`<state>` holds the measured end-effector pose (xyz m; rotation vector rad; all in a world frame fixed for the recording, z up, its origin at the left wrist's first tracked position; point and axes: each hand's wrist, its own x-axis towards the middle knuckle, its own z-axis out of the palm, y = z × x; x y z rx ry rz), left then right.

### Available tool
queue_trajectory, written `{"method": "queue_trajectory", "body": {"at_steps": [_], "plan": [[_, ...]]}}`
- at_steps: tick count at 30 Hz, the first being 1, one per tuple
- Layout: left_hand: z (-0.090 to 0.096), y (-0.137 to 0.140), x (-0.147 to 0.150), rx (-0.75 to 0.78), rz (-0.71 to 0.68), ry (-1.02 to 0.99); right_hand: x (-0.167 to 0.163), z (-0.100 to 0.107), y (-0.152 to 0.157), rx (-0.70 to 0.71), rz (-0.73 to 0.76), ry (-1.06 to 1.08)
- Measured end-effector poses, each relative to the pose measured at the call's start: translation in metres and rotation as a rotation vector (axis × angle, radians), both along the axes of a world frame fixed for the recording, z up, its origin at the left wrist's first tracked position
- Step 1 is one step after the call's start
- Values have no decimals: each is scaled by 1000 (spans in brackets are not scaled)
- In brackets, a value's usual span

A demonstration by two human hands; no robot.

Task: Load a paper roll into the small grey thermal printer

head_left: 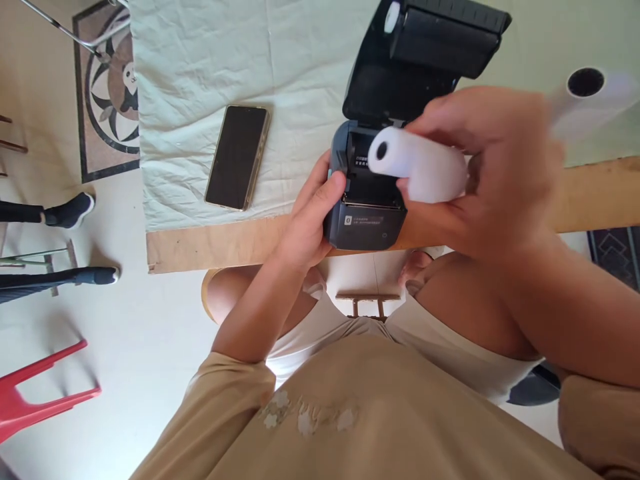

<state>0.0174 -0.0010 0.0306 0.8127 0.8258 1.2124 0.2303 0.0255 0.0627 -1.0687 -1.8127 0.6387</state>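
My left hand (314, 213) is wrapped round the left side of a dark portable receipt printer (373, 230) at the table's front edge. Its black lid (400, 67) is swung up, so part of the paper compartment shows. In my right hand (505, 167), slightly blurred, is a white paper roll (435, 167) with a dark core hole at its left end. The roll is over the right part of the open compartment and hides some of it; whether it touches the printer I cannot tell.
A smartphone (237, 157) lies on the pale tablecloth (190, 60) to the left. Another white roll (595, 100) is at the right. The wooden table edge (225, 243) runs before my knees. A red plastic stool (40, 387) and another person's feet (70, 210) are at left.
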Motion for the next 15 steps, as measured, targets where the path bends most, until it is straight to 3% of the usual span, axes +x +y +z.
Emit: {"method": "queue_trajectory", "body": {"at_steps": [4, 6, 12, 15], "plan": [[0, 0, -2, 14, 25, 47, -8, -14, 8, 332, -56, -261], [-3, 0, -3, 17, 22, 50, -9, -15, 9, 434, -76, -331], [-23, 3, -5, 115, 27, 18, -10, -12, 4, 373, -5, -41], [-27, 5, -5, 110, 37, 46, -11, -15, 3, 328, -45, -87]]}}
